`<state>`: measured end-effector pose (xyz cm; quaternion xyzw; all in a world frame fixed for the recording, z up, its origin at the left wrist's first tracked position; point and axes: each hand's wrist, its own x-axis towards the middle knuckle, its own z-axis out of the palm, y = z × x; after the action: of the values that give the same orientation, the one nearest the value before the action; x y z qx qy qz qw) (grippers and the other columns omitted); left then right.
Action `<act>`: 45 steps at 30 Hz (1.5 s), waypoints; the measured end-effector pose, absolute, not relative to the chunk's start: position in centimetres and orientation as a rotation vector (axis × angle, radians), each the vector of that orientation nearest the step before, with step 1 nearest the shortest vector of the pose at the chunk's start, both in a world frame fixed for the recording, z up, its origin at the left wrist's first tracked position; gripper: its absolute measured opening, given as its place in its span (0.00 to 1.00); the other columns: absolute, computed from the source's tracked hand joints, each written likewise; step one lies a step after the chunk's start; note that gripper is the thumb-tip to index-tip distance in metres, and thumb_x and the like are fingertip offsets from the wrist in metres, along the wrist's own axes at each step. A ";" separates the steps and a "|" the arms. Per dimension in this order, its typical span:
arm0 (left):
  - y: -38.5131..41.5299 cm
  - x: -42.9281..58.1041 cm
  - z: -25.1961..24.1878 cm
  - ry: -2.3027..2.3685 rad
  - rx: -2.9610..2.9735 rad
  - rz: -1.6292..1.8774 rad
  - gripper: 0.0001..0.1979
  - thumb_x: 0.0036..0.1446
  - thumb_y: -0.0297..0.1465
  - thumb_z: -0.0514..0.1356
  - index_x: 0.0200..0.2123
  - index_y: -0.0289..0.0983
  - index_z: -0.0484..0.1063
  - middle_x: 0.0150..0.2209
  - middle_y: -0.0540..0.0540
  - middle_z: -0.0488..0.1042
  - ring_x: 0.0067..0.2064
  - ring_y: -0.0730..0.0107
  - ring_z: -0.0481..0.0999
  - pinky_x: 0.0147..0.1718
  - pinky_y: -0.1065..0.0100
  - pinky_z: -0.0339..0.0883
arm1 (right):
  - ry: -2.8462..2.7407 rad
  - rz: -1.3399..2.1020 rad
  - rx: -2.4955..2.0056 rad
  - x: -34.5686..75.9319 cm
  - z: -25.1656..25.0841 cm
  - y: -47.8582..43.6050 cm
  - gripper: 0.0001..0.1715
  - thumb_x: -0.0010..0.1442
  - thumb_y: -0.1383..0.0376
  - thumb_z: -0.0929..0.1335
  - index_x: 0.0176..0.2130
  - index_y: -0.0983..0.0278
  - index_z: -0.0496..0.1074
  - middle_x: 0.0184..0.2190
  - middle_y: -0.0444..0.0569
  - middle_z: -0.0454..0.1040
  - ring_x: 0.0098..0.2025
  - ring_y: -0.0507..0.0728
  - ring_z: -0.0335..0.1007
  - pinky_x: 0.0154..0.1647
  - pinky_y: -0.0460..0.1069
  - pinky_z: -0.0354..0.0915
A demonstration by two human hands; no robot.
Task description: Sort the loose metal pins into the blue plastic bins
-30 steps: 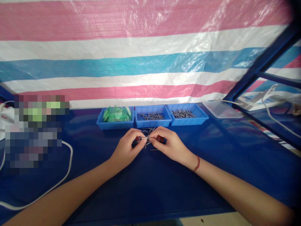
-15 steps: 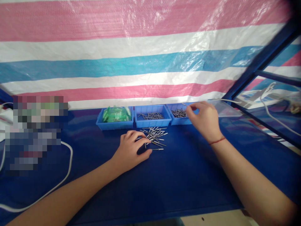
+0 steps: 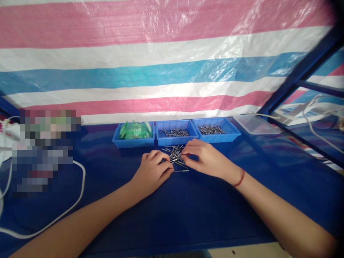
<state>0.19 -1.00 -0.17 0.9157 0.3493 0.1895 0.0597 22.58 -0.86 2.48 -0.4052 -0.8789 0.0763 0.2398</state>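
Note:
A loose pile of silver blind rivets (image 3: 176,154) lies on the blue tabletop, with a single rivet (image 3: 182,171) apart at its near side. At the pile's left edge rests my left hand (image 3: 154,170), its thumb and forefinger brought together; whatever is between them is hidden. My right hand (image 3: 205,157), with a red cord at the wrist, reaches the right edge of the pile. Its thumb and fingertips pinch at the end of a rivet there. Behind the pile, the middle blue bin (image 3: 177,142) and the right blue bin (image 3: 223,137) hold more rivets.
The left blue bin (image 3: 133,143) contains green plastic packets (image 3: 135,130). A clear plastic lid (image 3: 256,124) lies right of the bins. A white cable (image 3: 82,179) curves across the left of the table (image 3: 172,215). Blue frame bars (image 3: 298,68) and a striped sheet (image 3: 161,77) enclose the space.
My right hand has moved left and nearer, from the right bin to the rivet pile. The left thumb and forefinger have closed together. The view has shifted slightly.

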 end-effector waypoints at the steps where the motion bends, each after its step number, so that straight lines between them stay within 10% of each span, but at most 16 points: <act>1: -1.0 0.2 -0.2 1.063 2.776 0.570 0.09 0.63 0.34 0.55 0.36 0.41 0.74 0.44 0.48 0.73 0.49 0.62 0.65 0.45 0.59 0.54 | -2.464 0.273 -1.074 22.4 2.5 -1.1 0.08 0.60 0.68 0.65 0.29 0.64 0.72 0.27 0.47 0.71 0.32 0.53 0.66 0.36 0.48 0.60; 45: -0.5 -0.1 0.7 0.960 2.149 0.995 0.05 0.59 0.30 0.58 0.35 0.37 0.75 0.34 0.46 0.75 0.37 0.69 0.75 0.39 0.68 0.69 | -2.137 0.674 -0.946 20.2 0.7 -1.7 0.06 0.61 0.66 0.66 0.35 0.63 0.74 0.29 0.46 0.70 0.29 0.50 0.65 0.30 0.46 0.62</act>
<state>-0.12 -0.48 0.72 0.8051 0.3596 0.3727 0.2890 20.19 -1.69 0.72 -0.3647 -0.8239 0.2600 0.3474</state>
